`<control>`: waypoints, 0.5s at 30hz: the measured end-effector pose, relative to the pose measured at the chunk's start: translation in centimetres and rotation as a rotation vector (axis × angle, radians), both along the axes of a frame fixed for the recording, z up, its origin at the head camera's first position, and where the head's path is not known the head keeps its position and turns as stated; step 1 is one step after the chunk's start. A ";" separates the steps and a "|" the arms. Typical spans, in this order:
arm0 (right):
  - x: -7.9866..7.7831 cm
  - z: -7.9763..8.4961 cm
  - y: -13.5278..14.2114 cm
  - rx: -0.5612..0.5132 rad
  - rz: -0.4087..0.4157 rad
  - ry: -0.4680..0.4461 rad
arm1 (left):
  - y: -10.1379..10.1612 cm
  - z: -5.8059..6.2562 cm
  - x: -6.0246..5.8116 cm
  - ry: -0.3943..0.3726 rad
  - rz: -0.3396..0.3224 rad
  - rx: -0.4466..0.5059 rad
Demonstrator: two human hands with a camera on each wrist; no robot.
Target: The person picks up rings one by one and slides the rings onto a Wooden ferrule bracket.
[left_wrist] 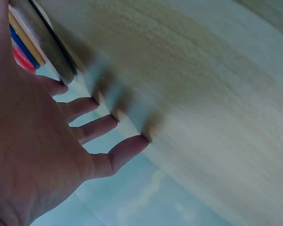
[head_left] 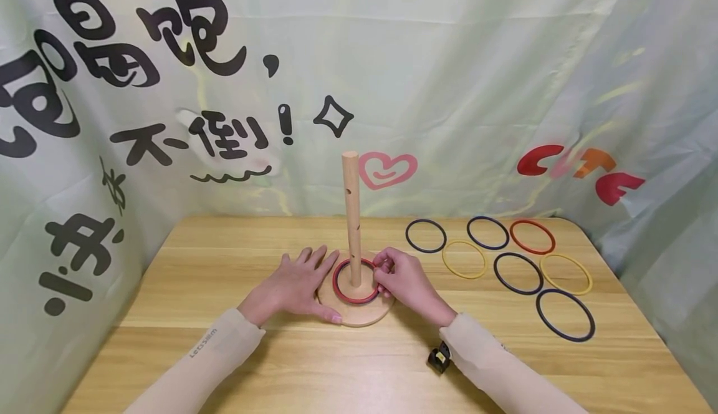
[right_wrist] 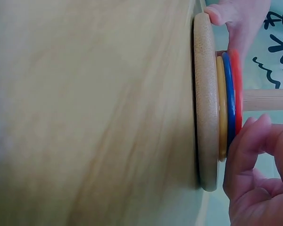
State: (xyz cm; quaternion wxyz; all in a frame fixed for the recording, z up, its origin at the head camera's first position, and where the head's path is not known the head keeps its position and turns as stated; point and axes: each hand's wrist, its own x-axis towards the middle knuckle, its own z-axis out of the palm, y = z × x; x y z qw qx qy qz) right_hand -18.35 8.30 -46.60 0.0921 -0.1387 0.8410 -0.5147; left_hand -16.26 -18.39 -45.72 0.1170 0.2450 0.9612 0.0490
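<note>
A round wooden base (head_left: 359, 319) lies on the table with an upright wooden peg (head_left: 351, 214) at its middle. Three rings encircle the peg low down: in the right wrist view a yellow ring (right_wrist: 221, 113) is nearest the base, then a blue ring (right_wrist: 229, 89), then a red ring (right_wrist: 238, 89) on top. My left hand (head_left: 297, 284) rests at the base's left edge, fingers spread and thumb along the front rim. On the right side of the stack, my right hand (head_left: 408, 282) pinches the red ring's edge with thumb and curled fingers.
Loose rings lie flat to the right: several dark blue ones, such as the front blue ring (head_left: 565, 338), two yellow, including one yellow ring (head_left: 464, 277), and another red ring (head_left: 533, 252). A printed curtain (head_left: 449, 77) hangs behind the wooden table (head_left: 224, 239).
</note>
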 end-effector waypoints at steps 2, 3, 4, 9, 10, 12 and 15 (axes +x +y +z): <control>0.0 0.0 0.0 0.001 -0.004 0.004 | 0.0 0.0 0.0 0.001 -0.001 -0.001; 0.1 0.1 0.1 0.001 -0.006 0.006 | 0.0 0.0 0.0 0.000 -0.001 -0.004; 0.1 0.1 0.2 -0.001 -0.012 0.009 | -0.1 0.0 0.0 -0.001 0.000 -0.001; 0.4 0.5 1.1 -0.033 -0.047 0.020 | 0.0 0.1 0.0 -0.006 0.002 0.007; 0.5 0.6 1.4 -0.043 -0.053 0.020 | 0.0 0.1 0.0 -0.007 0.002 0.011; 0.6 0.6 2.1 -0.058 -0.064 0.020 | 0.0 0.1 0.0 -0.011 0.005 0.010; 0.7 0.6 3.3 -0.059 -0.083 0.029 | -0.1 0.1 0.0 -0.016 0.008 0.009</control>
